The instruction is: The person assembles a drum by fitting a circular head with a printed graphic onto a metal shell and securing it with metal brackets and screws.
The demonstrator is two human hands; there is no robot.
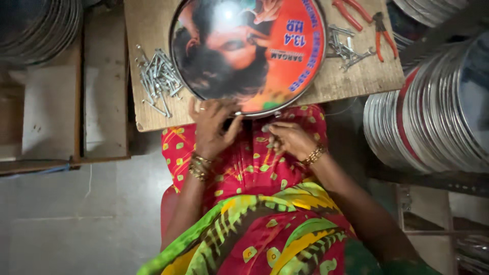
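1. Upper left of centre, a heap of metal pins [159,80] lies on the wooden tabletop [147,30].
2. The left hand [213,125] curls its fingers over the lower rim of the round printed disc [248,51].
3. The right hand [288,138], fingers pinched shut just below that rim, holds something too small to tell.
4. Red pliers [379,31] lie upper right.

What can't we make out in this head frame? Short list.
- Head view: what the right hand pinches at the round drum head's rim; too small, fingers cover it.
- Left hand's fingertips; tucked under the rim.
- Drum head's top; cut off by the frame's upper edge.
- Red pliers; partly cut off at the top.
- Stacked metal rings; run off the right edge.
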